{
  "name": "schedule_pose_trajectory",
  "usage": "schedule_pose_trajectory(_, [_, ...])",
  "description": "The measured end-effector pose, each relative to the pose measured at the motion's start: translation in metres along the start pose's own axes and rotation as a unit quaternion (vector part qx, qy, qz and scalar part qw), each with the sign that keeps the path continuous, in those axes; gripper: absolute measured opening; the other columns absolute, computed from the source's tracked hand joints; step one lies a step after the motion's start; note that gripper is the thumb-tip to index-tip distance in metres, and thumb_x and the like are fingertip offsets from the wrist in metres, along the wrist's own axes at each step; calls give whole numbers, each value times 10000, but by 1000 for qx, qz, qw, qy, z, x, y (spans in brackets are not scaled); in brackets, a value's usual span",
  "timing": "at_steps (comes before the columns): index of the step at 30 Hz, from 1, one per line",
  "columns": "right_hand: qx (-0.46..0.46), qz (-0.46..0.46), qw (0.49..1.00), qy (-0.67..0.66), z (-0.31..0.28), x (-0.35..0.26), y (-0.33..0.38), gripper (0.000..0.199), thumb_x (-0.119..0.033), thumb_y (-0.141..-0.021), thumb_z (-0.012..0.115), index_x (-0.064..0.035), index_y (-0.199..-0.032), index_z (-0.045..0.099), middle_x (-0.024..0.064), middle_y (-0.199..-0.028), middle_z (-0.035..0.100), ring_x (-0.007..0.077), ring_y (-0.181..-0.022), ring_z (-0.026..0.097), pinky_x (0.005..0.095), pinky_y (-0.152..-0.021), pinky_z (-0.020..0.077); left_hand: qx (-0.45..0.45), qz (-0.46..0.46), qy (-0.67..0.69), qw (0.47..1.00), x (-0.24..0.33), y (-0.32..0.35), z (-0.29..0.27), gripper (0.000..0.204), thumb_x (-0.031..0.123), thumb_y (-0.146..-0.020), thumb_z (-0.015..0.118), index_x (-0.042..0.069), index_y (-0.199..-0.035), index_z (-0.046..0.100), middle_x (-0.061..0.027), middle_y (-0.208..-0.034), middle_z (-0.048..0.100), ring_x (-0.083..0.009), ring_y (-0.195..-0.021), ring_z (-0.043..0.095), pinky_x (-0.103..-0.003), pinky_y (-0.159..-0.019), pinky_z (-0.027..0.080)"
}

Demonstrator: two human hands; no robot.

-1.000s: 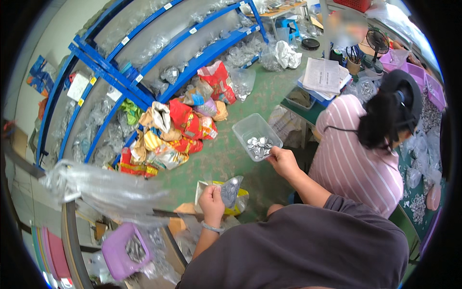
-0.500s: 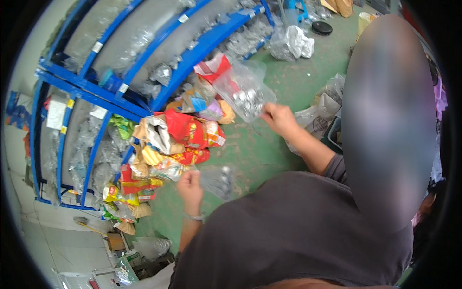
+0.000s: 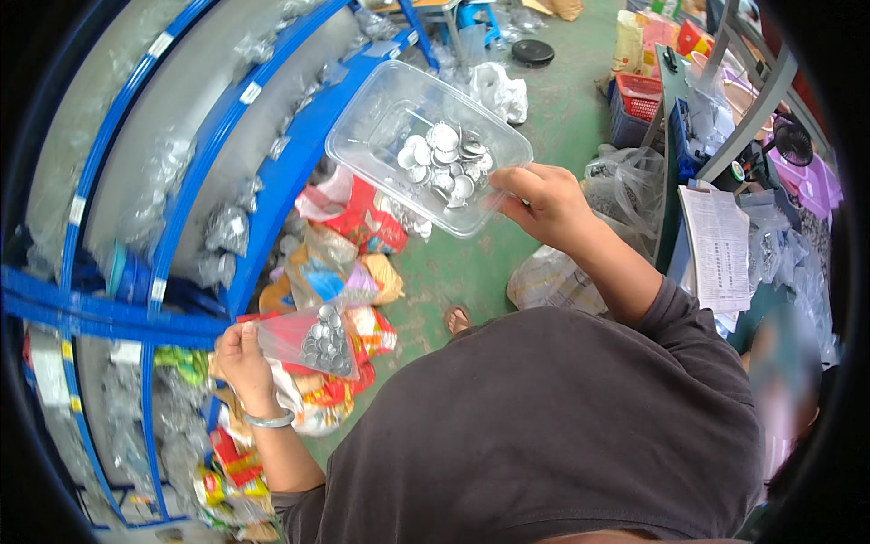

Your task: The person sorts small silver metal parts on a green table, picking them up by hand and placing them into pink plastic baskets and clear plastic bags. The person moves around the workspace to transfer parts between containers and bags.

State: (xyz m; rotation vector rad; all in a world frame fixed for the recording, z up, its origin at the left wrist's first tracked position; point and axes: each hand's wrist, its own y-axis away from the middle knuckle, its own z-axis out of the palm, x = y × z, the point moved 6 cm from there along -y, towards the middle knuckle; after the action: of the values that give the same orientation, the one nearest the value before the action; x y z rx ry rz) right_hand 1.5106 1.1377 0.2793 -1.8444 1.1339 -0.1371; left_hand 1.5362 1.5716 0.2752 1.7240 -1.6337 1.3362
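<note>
My right hand grips one corner of a clear plastic tub, thumb on top of its rim. Small round silvery metal pieces lie heaped toward the near right side of the tub, which is tilted. Lower and to the left, my left hand pinches the end of a clear plastic bag. More round silvery pieces are gathered in the bag's far end. Hand and bag are in front of the blue shelving; the tub is held apart from the bag.
Blue metal shelving full of clear bags fills the left. Coloured sacks are piled along its foot. On the right are a workbench with a newspaper, a red basket and a person. A black round lid lies on the green floor.
My view has shifted toward the right, bringing the workbench into sight. Relative to my body, both hands have moved forward and left, still holding the tub and the bag.
</note>
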Motion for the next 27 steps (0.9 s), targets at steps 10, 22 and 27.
schedule_pose_trajectory(10, [25,71,996,54,75,55,-94,287,-33,-595,709,-43,-843,564,87,-729,592,231,-590,577,286,-487,439,-53,104,21,993,7,-250,54,95,98,-824,548,37,-751,551,61,-651,475,-17,-578,355,-165,-506,292])
schedule_pose_trajectory(22, [-5,167,986,29,144,193,-157,223,47,-606,639,-26,-799,555,89,-714,594,232,-652,596,284,-575,459,91,97,-10,991,15,-510,37,168,184,-791,580,17,-804,598,29,-589,474,-37,-504,365,-195,-440,271])
schedule_pose_trajectory(27, [-31,248,968,32,174,238,-169,198,16,-626,642,-16,-798,549,114,-705,579,233,-606,578,282,-526,446,158,145,-99,972,27,-617,37,227,198,-751,598,-29,-747,598,-28,-631,531,-101,-593,450,-267,-538,366])
